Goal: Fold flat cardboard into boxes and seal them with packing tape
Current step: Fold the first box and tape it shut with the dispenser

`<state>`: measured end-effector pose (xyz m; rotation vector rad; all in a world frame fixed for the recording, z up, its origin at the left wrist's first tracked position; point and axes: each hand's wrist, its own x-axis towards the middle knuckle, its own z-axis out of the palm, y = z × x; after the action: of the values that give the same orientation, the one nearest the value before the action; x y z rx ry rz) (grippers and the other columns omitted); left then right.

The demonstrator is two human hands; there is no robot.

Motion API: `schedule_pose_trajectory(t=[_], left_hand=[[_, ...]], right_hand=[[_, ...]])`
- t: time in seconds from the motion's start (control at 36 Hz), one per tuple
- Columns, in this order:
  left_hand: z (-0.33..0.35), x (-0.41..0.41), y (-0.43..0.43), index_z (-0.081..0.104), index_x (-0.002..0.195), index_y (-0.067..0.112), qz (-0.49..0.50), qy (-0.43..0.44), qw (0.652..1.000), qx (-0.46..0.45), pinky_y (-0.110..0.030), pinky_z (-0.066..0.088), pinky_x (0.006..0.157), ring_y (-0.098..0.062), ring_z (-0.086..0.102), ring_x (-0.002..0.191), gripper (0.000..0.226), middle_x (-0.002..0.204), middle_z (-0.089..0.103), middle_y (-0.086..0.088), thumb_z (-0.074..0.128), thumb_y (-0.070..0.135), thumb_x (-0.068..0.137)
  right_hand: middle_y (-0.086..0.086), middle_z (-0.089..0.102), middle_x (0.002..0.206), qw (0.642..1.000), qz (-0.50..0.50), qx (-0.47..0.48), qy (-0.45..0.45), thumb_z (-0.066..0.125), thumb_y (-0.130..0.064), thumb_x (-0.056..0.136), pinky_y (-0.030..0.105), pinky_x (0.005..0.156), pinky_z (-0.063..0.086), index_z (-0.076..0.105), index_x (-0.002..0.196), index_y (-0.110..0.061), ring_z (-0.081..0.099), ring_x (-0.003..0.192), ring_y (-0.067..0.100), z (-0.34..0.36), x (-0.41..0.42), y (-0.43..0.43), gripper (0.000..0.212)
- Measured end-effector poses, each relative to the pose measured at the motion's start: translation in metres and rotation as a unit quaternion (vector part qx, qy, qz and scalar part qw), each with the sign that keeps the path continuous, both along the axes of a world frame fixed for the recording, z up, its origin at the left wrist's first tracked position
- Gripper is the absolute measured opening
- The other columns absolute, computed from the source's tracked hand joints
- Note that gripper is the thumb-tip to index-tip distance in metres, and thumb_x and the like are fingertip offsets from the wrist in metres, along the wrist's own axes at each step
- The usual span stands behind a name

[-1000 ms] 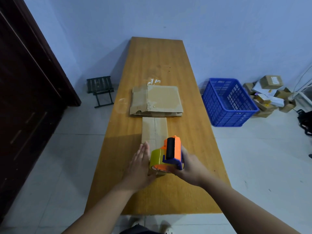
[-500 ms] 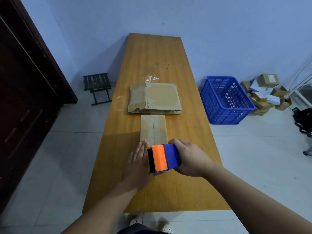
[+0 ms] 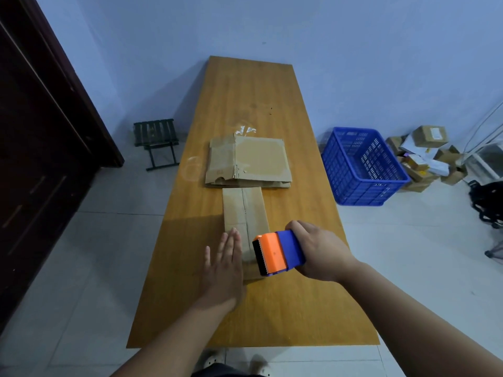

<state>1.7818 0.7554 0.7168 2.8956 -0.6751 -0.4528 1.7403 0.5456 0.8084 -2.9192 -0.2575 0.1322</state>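
Note:
A narrow folded cardboard box (image 3: 243,210) lies lengthwise on the wooden table (image 3: 272,317), its centre seam facing up. My left hand (image 3: 224,265) rests flat, fingers together, against the box's near left side. My right hand (image 3: 319,251) grips an orange and blue tape dispenser (image 3: 277,253), tipped over onto the box's near end with its toothed blade pointing left. A stack of flat cardboard (image 3: 247,161) lies just beyond the box, touching its far end.
A blue plastic crate (image 3: 362,167) stands on the floor right of the table, with a heap of small parcels (image 3: 427,156) behind it. A dark folding stool (image 3: 156,142) sits left of the table beside a dark wooden door (image 3: 35,148).
The dispenser has tipped from upright, roll showing, to lying over on the box's near end. My left hand stayed flat beside the box.

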Motion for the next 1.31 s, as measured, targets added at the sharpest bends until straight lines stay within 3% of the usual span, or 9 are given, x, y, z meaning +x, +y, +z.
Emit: schedule_pose_trajectory(t=[0.14,0.25,0.33,0.44,0.61,0.81,0.94,1.14,1.31], left_hand=[[0.002,-0.001,-0.002,-0.055,0.120,0.020,0.008,0.007,1.000,-0.009,-0.045,-0.017,0.108,-0.016,-0.039,0.131,0.117,0.145,-0.042,0.002,0.057,0.030,0.089],[0.003,0.000,-0.002,-0.053,0.120,0.021,0.000,0.027,0.999,-0.017,-0.043,-0.020,0.107,-0.016,-0.038,0.132,0.113,0.144,-0.044,0.002,0.055,0.025,0.088],[0.006,0.001,-0.006,-0.051,0.123,0.021,0.002,0.036,0.999,-0.010,-0.043,-0.021,0.107,-0.016,-0.039,0.132,0.110,0.143,-0.045,0.003,0.053,0.022,0.088],[0.007,0.001,-0.006,-0.053,0.121,0.020,0.002,0.039,0.999,0.003,-0.043,-0.021,0.107,-0.016,-0.040,0.131,0.111,0.142,-0.047,0.002,0.053,0.018,0.088],[0.007,0.001,-0.009,-0.060,0.114,0.025,0.010,0.040,0.999,-0.008,-0.042,-0.025,0.104,-0.014,-0.042,0.129,0.120,0.136,-0.053,0.006,0.056,0.015,0.084],[0.007,0.000,-0.011,-0.060,0.115,0.024,0.017,0.035,0.999,0.009,-0.041,-0.025,0.105,-0.015,-0.044,0.129,0.123,0.136,-0.055,0.005,0.058,0.013,0.082],[0.009,-0.002,-0.013,-0.058,0.118,0.021,0.011,0.027,0.999,0.032,-0.043,-0.022,0.107,-0.019,-0.042,0.131,0.121,0.136,-0.055,0.001,0.059,0.019,0.085],[0.004,0.001,-0.013,-0.057,0.119,0.021,0.003,0.036,0.998,0.052,-0.043,-0.024,0.105,-0.016,-0.050,0.122,0.121,0.136,-0.056,0.003,0.057,0.041,0.087],[0.006,0.003,-0.014,-0.044,0.125,0.052,-0.057,0.031,0.997,0.047,-0.049,-0.029,0.101,-0.019,-0.056,0.117,0.090,0.128,-0.061,0.000,0.023,0.083,0.074]], right_hand=[[-0.009,0.039,0.106,0.999,-0.045,-0.021,0.007,0.071,-0.027,0.076,0.020,0.057,0.041,0.041,0.114,-0.023,0.048,0.071,0.008,-0.011,-0.004,-0.012,0.048],[-0.012,0.047,0.097,0.993,-0.094,0.045,0.050,0.070,-0.027,0.078,0.022,0.063,0.048,0.042,0.110,-0.028,0.054,0.075,0.008,-0.025,-0.010,-0.027,0.043],[-0.015,0.049,0.093,0.988,-0.112,0.086,0.060,0.072,-0.028,0.077,0.017,0.059,0.041,0.040,0.105,-0.032,0.054,0.076,0.004,-0.034,-0.009,-0.033,0.042],[-0.014,0.050,0.091,0.985,-0.112,0.113,0.069,0.072,-0.026,0.077,0.016,0.058,0.036,0.040,0.102,-0.033,0.055,0.076,0.004,-0.042,-0.008,-0.038,0.042],[-0.008,0.053,0.095,0.986,-0.092,0.124,0.060,0.070,-0.023,0.079,0.035,0.068,0.052,0.044,0.107,-0.024,0.057,0.078,0.012,-0.043,-0.002,-0.043,0.038],[-0.009,0.052,0.099,0.986,-0.087,0.122,0.066,0.074,-0.019,0.078,0.028,0.070,0.050,0.042,0.112,-0.026,0.057,0.082,0.010,-0.054,0.000,-0.050,0.047],[-0.010,0.055,0.097,0.984,-0.091,0.130,0.080,0.075,-0.023,0.079,0.021,0.067,0.043,0.041,0.115,-0.027,0.056,0.082,0.007,-0.064,0.000,-0.056,0.050],[-0.012,0.059,0.097,0.976,-0.107,0.174,0.080,0.075,-0.028,0.081,0.026,0.075,0.051,0.042,0.114,-0.029,0.059,0.086,0.005,-0.079,0.001,-0.056,0.047],[-0.010,0.060,0.106,0.972,-0.130,0.192,0.049,0.075,-0.026,0.082,0.027,0.079,0.053,0.041,0.128,-0.025,0.059,0.091,0.004,-0.095,-0.001,-0.057,0.057]])
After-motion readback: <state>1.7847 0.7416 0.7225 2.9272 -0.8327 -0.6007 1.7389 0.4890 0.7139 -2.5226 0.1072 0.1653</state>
